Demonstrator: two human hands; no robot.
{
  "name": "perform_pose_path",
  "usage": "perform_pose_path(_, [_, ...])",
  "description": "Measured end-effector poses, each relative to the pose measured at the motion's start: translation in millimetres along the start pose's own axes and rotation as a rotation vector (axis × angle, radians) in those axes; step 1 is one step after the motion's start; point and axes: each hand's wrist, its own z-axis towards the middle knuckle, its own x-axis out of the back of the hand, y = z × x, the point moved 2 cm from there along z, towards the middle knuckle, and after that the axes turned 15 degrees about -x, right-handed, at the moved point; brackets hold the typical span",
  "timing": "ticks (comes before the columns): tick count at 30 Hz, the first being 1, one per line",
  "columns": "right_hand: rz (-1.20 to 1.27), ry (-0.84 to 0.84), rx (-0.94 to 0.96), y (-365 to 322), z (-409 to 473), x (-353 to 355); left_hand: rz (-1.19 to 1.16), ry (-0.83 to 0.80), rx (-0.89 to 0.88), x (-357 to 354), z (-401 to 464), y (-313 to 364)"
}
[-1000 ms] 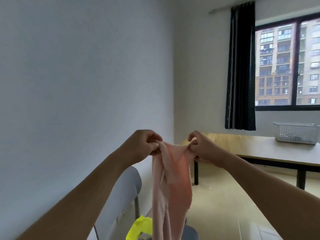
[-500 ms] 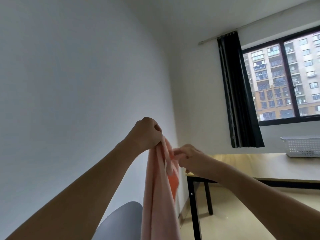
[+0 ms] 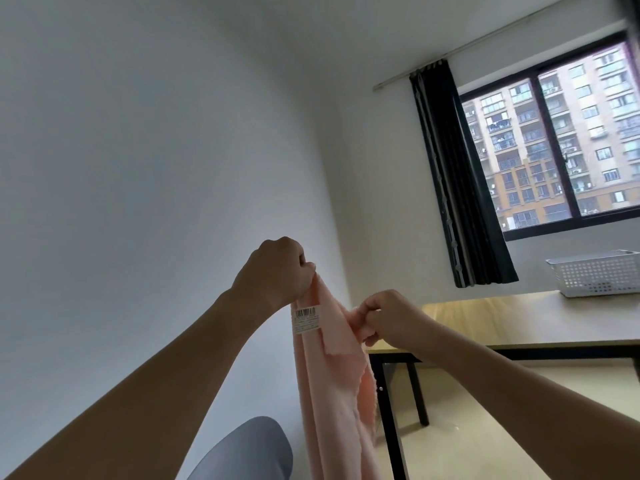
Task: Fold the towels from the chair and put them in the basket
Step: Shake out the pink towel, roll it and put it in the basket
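One pink towel [image 3: 332,393], one white basket [image 3: 595,277], one table [image 3: 519,320], one chair [image 3: 249,448], two hands.

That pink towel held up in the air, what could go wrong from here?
1. The towel hangs bunched from pinches by the left hand and right hand; a slip could drop it on the floor.
2. Folding it in the air may come out crooked, since the edges look twisted.
3. The basket sits far along the table, so a loose fold might open on the way.

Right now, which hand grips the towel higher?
The left hand, fisted at the pink towel top beside its barcode label; the right hand pinches lower.
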Motion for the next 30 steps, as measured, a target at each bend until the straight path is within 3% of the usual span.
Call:
perform_pose_path(2, [0.037,-0.162,0.006,-1,-4,-4,0.018,0.01,-0.008,1,2,3])
perform_pose_path(4, [-0.078,-0.234,0.103,-2,-9,-11,0.013,0.017,-0.007,2,3,4])
perform_pose_path(7, [-0.302,-0.107,0.273,1,-10,-23,0.006,0.015,-0.005,1,5,4])
perform_pose_path(11, [-0.64,0.254,0.599,17,6,-34,-0.014,0.02,0.006,1,4,0])
perform_pose_path(13, [-0.708,0.381,0.6,23,13,-36,-0.031,0.028,0.014,3,2,-4])
perform_pose_path(15, [-0.539,0.387,0.576,23,16,-36,-0.051,0.029,0.022,4,0,-8])
perform_pose_path(18, [-0.245,0.289,0.487,13,18,-34,-0.072,0.023,0.016,3,-7,-13])
perform_pose_path(25, [-0.02,-0.078,0.157,-3,28,-15,-0.164,-0.101,-0.004,-15,-36,-27])
perform_pose_path(30, [-0.207,-0.139,0.124,-9,25,12,-0.353,-0.186,0.003,-38,-60,-43])
